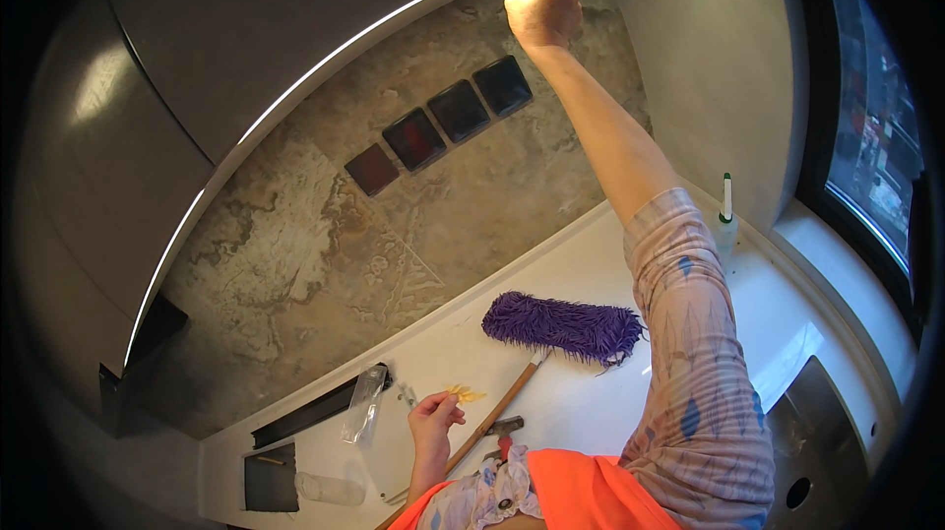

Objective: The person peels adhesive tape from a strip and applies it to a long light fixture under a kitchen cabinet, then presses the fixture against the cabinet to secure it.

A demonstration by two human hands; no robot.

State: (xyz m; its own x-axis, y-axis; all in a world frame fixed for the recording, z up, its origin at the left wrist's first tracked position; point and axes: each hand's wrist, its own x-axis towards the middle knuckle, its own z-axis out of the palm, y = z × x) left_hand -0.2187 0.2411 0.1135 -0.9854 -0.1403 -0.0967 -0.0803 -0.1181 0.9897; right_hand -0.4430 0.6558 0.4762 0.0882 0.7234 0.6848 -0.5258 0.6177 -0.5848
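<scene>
My right arm stretches up, and my right hand (544, 10) is at the lower edge of the dark wall cabinet (295, 8), beside the glowing light strip (345, 50). Its fingers are closed in a pinch; anything between them is too small or washed out to make out. Low over the white counter (581, 402), my left hand (431, 432) pinches a thin, jagged yellow piece (467, 394) between thumb and fingers. Close to that hand lies a wooden handle (507, 397) with a shaggy purple duster head (561, 328).
A hammer (505, 426) lies by the handle. Left of it are a clear plastic packet (366, 402), a dark slot (307, 412) and a square cutout (272, 493). Dark square panels (458, 111) line the stone-look wall. At right are a spray bottle (724, 233), sink (822, 441) and window (871, 117).
</scene>
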